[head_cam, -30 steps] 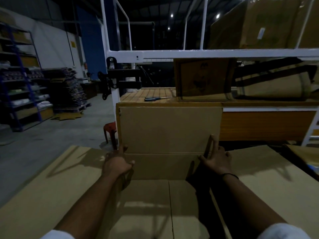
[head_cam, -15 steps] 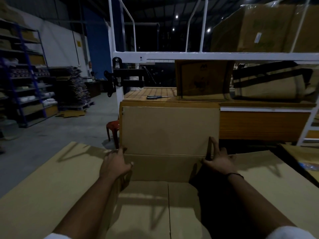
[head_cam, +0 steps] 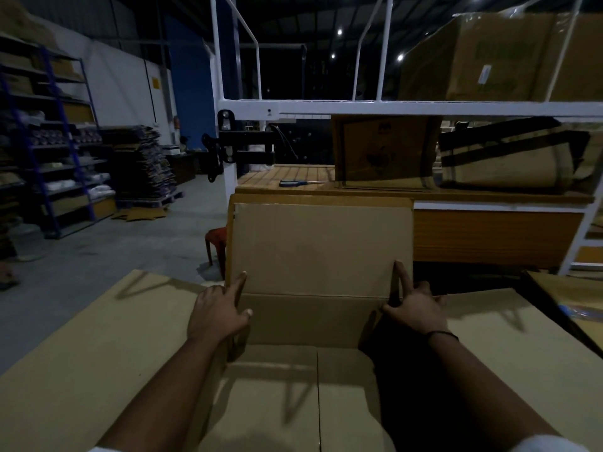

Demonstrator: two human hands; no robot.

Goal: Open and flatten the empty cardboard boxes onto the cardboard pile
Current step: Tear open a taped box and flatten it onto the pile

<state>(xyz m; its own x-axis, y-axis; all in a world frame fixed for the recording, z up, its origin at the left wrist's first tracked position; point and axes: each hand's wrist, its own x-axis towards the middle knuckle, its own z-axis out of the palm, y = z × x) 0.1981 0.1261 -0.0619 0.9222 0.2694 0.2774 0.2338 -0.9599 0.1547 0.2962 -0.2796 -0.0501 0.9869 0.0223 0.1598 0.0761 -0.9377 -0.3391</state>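
An open brown cardboard box [head_cam: 313, 318] stands in front of me, its far flap [head_cam: 319, 249] upright and its bottom seam visible inside. My left hand [head_cam: 218, 316] grips the far left corner of the box, index finger pointing up along the flap's edge. My right hand [head_cam: 414, 308] grips the far right corner the same way, a dark band on its wrist. The box rests on wide flat cardboard sheets [head_cam: 81, 353] that spread to both sides.
A white metal rack [head_cam: 391, 107] with a wooden bench [head_cam: 489, 236] stands right behind the box, holding scissors [head_cam: 300, 183] and more cartons [head_cam: 385, 151]. A red stool [head_cam: 217, 243] sits at the left. Shelving [head_cam: 49, 141] and a stack of flattened cardboard [head_cam: 140, 164] stand far left across the concrete floor.
Both hands keep their hold on the box's far corners, and the index fingers have stretched up along the flap. The view has shifted slightly; the box stays upright.
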